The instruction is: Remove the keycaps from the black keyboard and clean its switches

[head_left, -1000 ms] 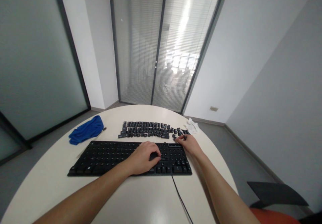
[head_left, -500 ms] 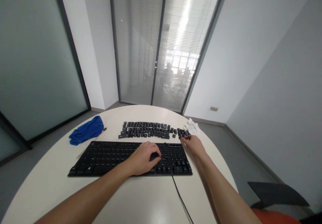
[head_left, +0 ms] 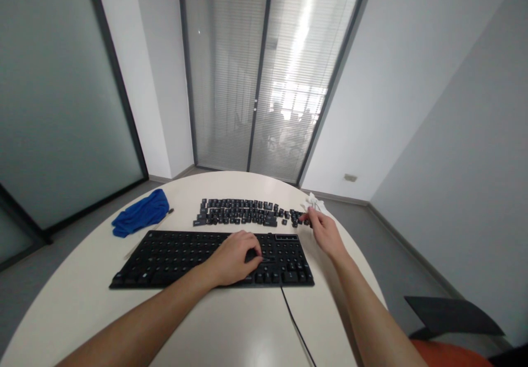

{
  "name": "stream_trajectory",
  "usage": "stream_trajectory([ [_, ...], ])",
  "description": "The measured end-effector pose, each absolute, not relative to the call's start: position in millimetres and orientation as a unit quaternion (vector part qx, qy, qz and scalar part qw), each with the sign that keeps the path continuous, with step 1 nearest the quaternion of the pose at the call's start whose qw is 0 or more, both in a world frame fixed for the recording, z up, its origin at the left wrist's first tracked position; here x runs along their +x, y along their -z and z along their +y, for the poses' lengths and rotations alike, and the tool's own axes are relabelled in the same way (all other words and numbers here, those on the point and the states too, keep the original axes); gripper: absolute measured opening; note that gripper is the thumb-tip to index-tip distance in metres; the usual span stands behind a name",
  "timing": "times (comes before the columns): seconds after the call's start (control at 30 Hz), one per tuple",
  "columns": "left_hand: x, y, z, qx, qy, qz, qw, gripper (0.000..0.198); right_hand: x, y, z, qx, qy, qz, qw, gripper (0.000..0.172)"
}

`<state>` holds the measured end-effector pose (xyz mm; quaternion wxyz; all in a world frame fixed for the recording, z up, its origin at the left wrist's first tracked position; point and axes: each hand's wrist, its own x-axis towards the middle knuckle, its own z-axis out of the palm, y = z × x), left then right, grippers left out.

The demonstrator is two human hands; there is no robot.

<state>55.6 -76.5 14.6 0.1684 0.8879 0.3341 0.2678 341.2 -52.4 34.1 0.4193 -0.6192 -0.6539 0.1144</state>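
Note:
A black keyboard (head_left: 181,251), with most of its keycaps off, lies across the table in front of me. My left hand (head_left: 241,257) rests on its right half, fingers curled and thumb bent toward the index finger; anything between the tips is hidden. Beyond the keyboard, loose black keycaps (head_left: 237,213) lie in rows. My right hand (head_left: 324,229) is at the small group of keycaps (head_left: 295,217) on the right, thumb and index finger brought together among them. What they pinch is too small to make out.
White crumpled tissue (head_left: 317,202) lies just past my right hand. On the left are a blue cloth (head_left: 142,213) and a thin brush (head_left: 165,218). The keyboard's cable (head_left: 295,320) runs toward me over the round table (head_left: 231,328). A chair (head_left: 451,315) stands at the right.
My right hand has shifted slightly right and away from me, its fingers now lower among the keycaps; the thin dark tool seen in its fingers earlier no longer shows there. My left hand stays put.

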Motion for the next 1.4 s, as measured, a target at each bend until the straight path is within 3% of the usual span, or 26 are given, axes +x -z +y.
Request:
stream_trajectory([
  [0.23, 52.8, -17.7, -77.1, 0.891, -0.245, 0.360, 0.126, 0.022, 317.1, -36.8, -64.4, -0.528, -0.268, -0.684, 0.426, 0.045],
  [0.4, 51.2, -16.5, -75.8, 0.892, -0.235, 0.372, 0.100, 0.024, 297.9, -34.7, -70.8, -0.465, -0.379, -0.690, 0.405, 0.039],
  [0.87, 51.8, -13.8, -76.7, 0.887, -0.246, 0.379, 0.096, 0.022, 295.3, -45.2, -83.3, -0.426, -0.377, -0.754, 0.329, 0.039],
  [1.03, 52.6, -13.8, -76.4, 0.888, -0.240, 0.381, 0.091, 0.022, 296.1, -50.7, -84.9, -0.417, -0.341, -0.785, 0.305, 0.031],
  [1.4, 53.4, -14.0, -75.3, 0.892, -0.240, 0.372, 0.094, 0.020, 316.2, -33.6, -67.7, -0.442, -0.455, -0.704, 0.320, 0.032],
])
